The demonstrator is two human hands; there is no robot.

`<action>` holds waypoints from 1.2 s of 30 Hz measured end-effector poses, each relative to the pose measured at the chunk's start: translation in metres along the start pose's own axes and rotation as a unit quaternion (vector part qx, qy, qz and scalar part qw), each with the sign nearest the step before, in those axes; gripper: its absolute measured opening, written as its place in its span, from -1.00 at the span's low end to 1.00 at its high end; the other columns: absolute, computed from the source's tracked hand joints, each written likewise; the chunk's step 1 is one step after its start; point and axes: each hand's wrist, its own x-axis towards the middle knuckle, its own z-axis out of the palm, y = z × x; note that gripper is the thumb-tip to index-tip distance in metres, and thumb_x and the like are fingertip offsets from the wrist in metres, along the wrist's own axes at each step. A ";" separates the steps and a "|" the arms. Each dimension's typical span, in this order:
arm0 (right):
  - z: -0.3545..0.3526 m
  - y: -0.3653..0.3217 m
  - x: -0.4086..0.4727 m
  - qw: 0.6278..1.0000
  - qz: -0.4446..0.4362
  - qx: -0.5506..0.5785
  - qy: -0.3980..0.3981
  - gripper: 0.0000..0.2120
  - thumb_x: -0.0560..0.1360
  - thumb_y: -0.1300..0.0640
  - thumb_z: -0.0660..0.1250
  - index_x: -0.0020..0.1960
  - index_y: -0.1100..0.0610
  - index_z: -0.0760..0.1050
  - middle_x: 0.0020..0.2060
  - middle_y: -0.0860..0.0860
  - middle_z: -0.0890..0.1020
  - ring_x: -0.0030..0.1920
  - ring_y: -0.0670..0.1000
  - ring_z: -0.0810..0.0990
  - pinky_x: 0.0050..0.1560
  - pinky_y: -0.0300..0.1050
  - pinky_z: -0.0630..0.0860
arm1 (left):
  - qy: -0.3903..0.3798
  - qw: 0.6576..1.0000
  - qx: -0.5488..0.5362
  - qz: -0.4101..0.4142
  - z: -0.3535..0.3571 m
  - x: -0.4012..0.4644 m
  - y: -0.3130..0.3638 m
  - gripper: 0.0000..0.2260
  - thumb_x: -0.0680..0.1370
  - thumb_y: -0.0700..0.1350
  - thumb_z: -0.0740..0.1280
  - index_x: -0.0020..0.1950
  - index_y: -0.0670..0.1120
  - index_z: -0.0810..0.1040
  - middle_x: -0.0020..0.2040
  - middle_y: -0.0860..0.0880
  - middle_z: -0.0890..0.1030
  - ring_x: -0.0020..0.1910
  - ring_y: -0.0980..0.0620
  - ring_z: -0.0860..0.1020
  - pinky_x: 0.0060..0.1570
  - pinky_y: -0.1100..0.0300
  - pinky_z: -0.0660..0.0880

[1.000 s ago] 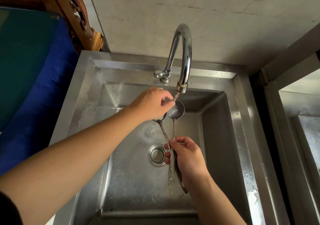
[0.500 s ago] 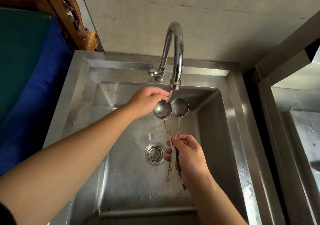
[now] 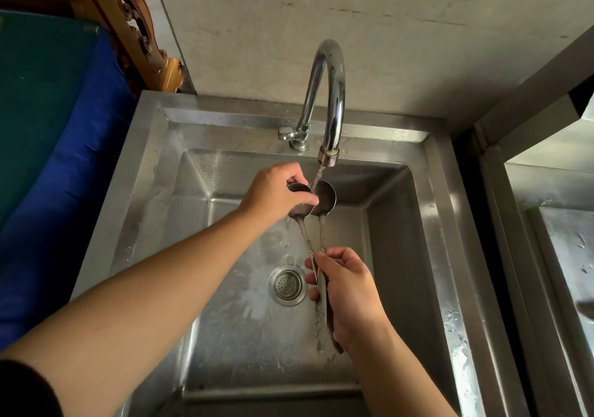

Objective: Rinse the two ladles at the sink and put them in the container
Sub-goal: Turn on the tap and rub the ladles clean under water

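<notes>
My right hand (image 3: pixel 348 291) is closed around both ladle handles (image 3: pixel 321 304), bunched together low in the centre of the frame, so the two ladles move as one and their bowls sit side by side higher up. My left hand (image 3: pixel 276 191) reaches in from the lower left and pinches the left ladle bowl (image 3: pixel 297 214), thumb across its inside and fingers curled behind its rim, which reads to me as rubbing it clean. The right ladle bowl (image 3: pixel 326 199) is touching it on the right, directly under the faucet spout (image 3: pixel 328 156), and the thin stream of water (image 3: pixel 317 175) falls right where the two bowls meet; holding them tilted lets it run down the handles. Below them lies the drain strainer (image 3: pixel 287 285) in the wet floor of the steel sink (image 3: pixel 440 223). I judge the rinse to be under way. No container shows anywhere in frame, so the drop-off is not yet in sight.
</notes>
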 end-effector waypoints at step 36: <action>0.003 0.000 0.011 0.998 0.013 -0.062 -0.023 -0.92 0.63 0.20 0.22 0.01 0.19 0.46 -0.23 0.16 0.72 -0.47 -0.01 0.50 -0.59 -0.23 0.36 | -0.057 0.988 -0.105 -0.095 -0.029 -0.032 -0.016 -0.52 0.54 -0.33 0.22 0.30 0.13 0.61 0.26 0.06 0.66 0.22 0.06 0.60 0.19 0.18 0.52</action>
